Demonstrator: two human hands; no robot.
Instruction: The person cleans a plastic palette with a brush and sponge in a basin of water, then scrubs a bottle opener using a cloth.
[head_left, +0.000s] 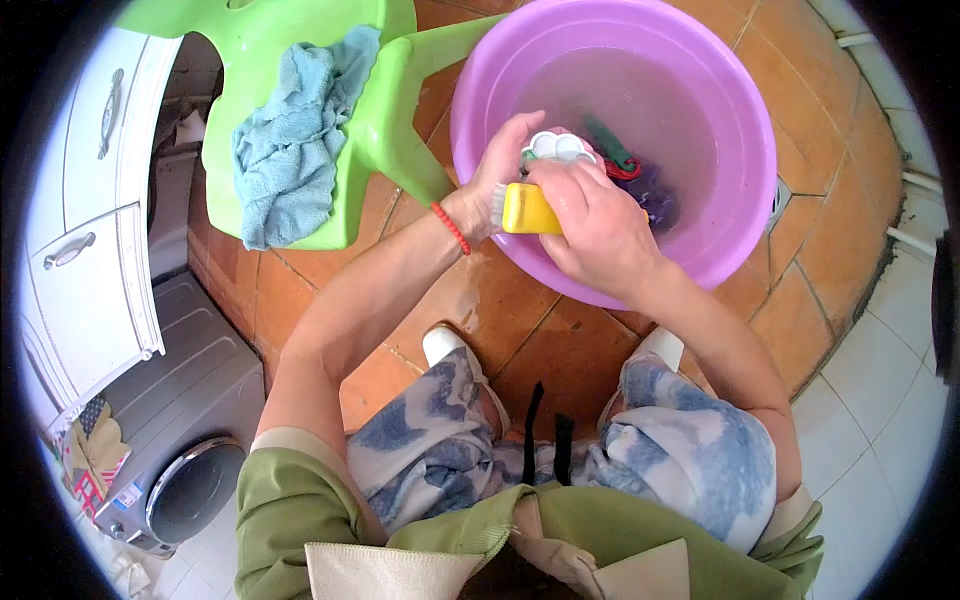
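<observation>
Green shirt (300, 510) nearest the lens; brushwork over a purple basin (763, 190)

Person sits or crouches, forearms reaching over the near rim. Right hand (600, 220): fingers wrapped round a yellow brush (530, 209), its pale bristles turned toward the left wrist. Left hand (500, 165) beside a white scalloped item (560, 147) above the water; its fingers are partly hidden, so cannot tell whether they pinch it.

Progress, by judgement: brushing looks under way, not finished. Water cloudy; dark cloth (655, 195) lies in it, apparently unwrung. How clean the white item is: cannot tell.

Blue towel (300, 140) crumpled on a green chair (400, 110), left of basin.

Writing: sticker (128, 495) on the grey washing machine (200, 330), too small to read. No brand legible.
</observation>
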